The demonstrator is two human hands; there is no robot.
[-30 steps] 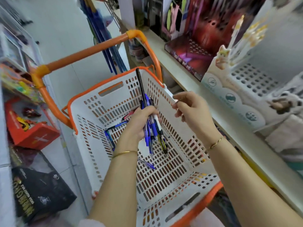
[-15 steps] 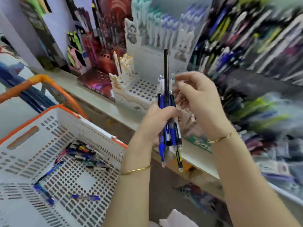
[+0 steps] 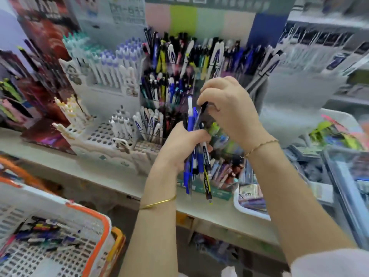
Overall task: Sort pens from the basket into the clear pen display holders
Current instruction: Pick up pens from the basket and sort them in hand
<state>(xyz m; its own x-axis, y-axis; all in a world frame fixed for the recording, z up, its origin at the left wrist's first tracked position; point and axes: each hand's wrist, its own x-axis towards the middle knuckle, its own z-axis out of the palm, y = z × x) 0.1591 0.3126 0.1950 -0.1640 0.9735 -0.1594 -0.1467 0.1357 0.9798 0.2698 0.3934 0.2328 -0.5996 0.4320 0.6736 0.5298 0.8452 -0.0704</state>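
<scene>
The basket point(image 3: 89, 232) sits lower left, before the shelf point(image 3: 95, 168); pen holders point(image 3: 159, 120), apparently tiered, stand on it.

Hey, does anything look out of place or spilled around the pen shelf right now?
Nothing plainly spilled or damaged. Only the loose pens lying jumbled flat in the basket look untidy, unlike the upright display pens.

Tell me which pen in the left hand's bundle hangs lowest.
The black pen with the yellow band: its tip hangs below the blue pens beside it in the left hand.
</scene>
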